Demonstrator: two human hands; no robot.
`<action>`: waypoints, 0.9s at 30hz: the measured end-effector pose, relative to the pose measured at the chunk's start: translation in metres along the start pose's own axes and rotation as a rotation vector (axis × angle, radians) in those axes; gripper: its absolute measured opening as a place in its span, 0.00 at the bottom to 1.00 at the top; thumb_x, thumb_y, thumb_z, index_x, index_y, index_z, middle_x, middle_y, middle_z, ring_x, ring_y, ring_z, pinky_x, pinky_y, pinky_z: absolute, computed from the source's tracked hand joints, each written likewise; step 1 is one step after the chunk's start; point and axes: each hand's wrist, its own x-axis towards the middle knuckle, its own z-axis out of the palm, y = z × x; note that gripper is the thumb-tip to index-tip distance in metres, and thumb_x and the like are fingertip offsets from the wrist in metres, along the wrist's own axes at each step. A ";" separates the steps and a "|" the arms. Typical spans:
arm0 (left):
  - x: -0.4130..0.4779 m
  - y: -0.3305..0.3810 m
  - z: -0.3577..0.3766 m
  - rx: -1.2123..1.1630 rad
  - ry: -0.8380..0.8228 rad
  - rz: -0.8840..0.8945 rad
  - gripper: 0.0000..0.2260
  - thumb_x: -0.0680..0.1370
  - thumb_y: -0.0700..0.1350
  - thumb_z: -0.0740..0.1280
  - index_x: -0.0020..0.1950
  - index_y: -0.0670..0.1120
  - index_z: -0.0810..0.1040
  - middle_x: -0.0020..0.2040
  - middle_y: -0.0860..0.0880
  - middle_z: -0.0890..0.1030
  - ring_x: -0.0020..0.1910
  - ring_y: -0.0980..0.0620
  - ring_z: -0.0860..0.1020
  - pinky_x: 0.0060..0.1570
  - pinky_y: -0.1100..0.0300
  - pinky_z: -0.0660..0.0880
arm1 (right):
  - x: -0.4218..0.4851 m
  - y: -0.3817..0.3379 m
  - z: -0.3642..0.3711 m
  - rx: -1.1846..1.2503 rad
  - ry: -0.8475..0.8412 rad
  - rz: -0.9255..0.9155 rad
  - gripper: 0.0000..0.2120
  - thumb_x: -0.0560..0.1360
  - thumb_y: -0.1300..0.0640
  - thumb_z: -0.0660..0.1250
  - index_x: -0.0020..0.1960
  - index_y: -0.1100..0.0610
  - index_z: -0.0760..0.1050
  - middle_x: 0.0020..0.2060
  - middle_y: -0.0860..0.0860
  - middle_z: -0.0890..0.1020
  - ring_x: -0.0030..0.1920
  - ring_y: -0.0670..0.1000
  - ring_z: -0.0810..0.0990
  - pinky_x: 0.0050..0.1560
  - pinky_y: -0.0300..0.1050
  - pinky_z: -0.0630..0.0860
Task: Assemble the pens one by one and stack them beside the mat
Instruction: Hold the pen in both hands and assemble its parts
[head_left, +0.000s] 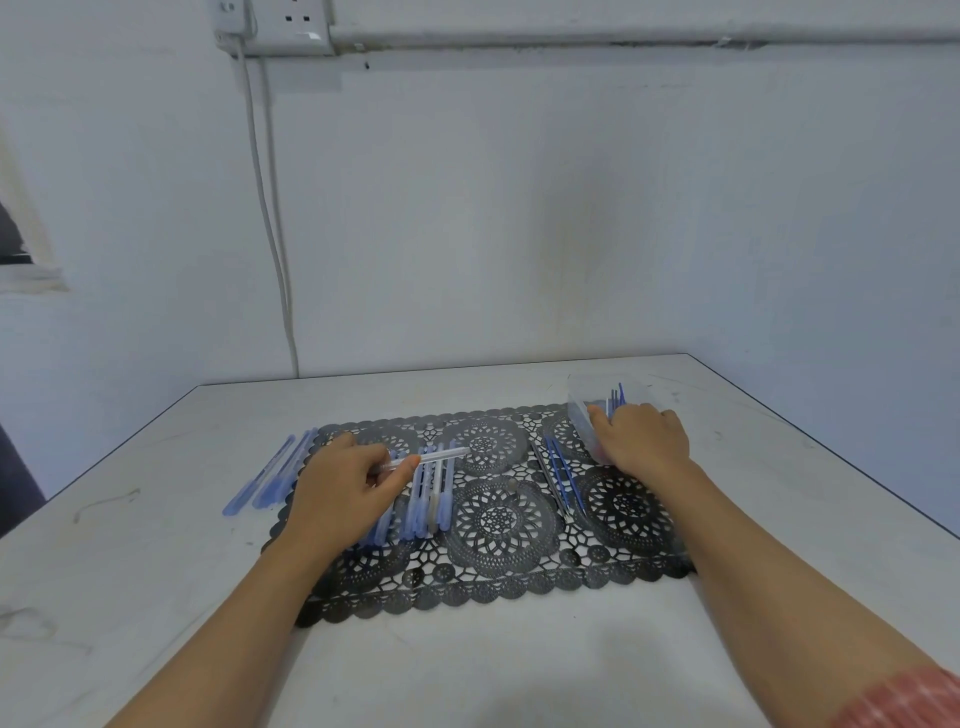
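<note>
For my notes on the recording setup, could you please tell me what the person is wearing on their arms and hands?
The left hand and the right hand are bare: no gloves, rings, watch or bracelet show. Both forearms are uncovered. The only clothing in view is a pinkish-red, finely striped sleeve high on the right arm.

One lace mat (498, 525) is lying on the surface (467, 665), with roughly four blue pens (270, 478) beside it. Loose barrels (434, 499), too overlapped to count, are resting on it, one clear barrel (441, 455) being held. About three refills (558, 475) are lying near one clear container (579, 415).
</note>
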 end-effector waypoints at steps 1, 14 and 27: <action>0.000 0.000 0.000 -0.004 0.000 -0.001 0.23 0.71 0.67 0.54 0.26 0.50 0.62 0.26 0.51 0.66 0.31 0.55 0.67 0.29 0.61 0.61 | -0.001 -0.001 -0.001 0.007 -0.007 0.005 0.22 0.81 0.47 0.43 0.38 0.56 0.69 0.37 0.54 0.74 0.48 0.56 0.76 0.56 0.50 0.65; 0.001 0.000 -0.001 0.023 0.007 0.001 0.27 0.71 0.67 0.53 0.28 0.45 0.66 0.27 0.49 0.68 0.31 0.56 0.67 0.28 0.61 0.61 | 0.005 0.000 0.001 0.615 0.330 0.219 0.10 0.74 0.64 0.63 0.51 0.60 0.82 0.50 0.55 0.83 0.49 0.53 0.79 0.45 0.36 0.68; 0.002 -0.001 0.000 0.010 0.001 0.009 0.25 0.71 0.67 0.53 0.27 0.48 0.63 0.25 0.51 0.67 0.32 0.55 0.68 0.29 0.61 0.60 | -0.002 -0.011 -0.015 1.242 0.366 0.204 0.09 0.74 0.64 0.67 0.47 0.53 0.82 0.44 0.50 0.83 0.43 0.45 0.80 0.45 0.34 0.74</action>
